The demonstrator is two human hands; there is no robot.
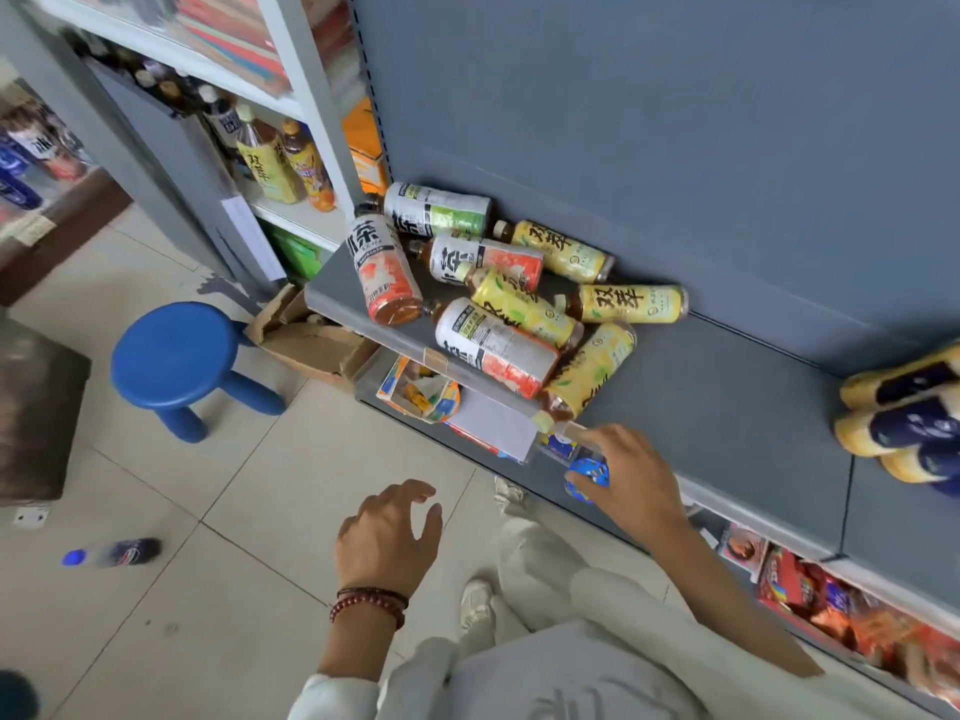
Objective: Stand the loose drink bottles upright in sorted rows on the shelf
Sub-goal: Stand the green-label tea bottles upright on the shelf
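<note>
A heap of loose drink bottles lies on its side on the grey shelf (727, 407). Three carry white-and-red labels (387, 270), one a white-and-green label (441, 210), and several have yellow labels (631, 304). One yellow bottle (592, 371) points its cap over the shelf's front edge. My right hand (631, 483) reaches to that front edge just below the cap, with a small blue patterned object (587, 478) by its thumb; the hold is unclear. Spread and holding nothing, my left hand (389, 537) hovers over the floor below the shelf.
Yellow-and-navy bottles (904, 423) lie at the shelf's right end. A blue stool (176, 356) and torn cardboard box (311, 340) stand on the tiled floor at left. A cola bottle (111, 553) lies on the floor. Upright bottles (270, 158) fill the neighbouring white shelf.
</note>
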